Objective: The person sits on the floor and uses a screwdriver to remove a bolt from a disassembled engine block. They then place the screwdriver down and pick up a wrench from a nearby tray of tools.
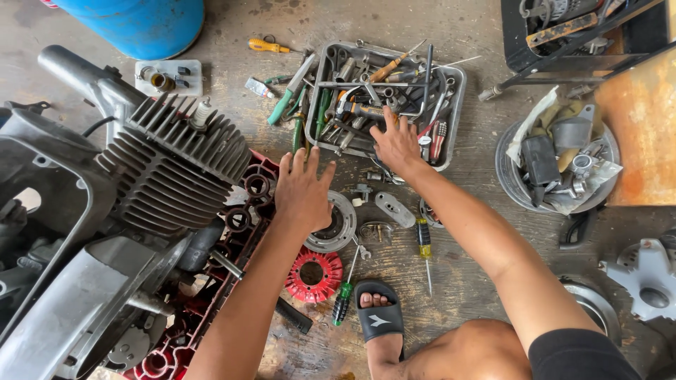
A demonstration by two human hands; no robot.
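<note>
Both hands sorting through tools on the floor beside a stripped engine.
Right hand [398, 144] fingers spread flat in the grey tool tray [456, 112], gripping nothing — judged a search for a tool; next needs one singled out. Left hand [303, 190] open, empty, over the round metal cover [345, 229]. Tray contents tangled; engine [162, 176] cut off at left.

A grey metal tool tray [456, 105], heaped with wrenches and screwdrivers, beside a round silver engine disc [345, 236] on the floor.
</note>
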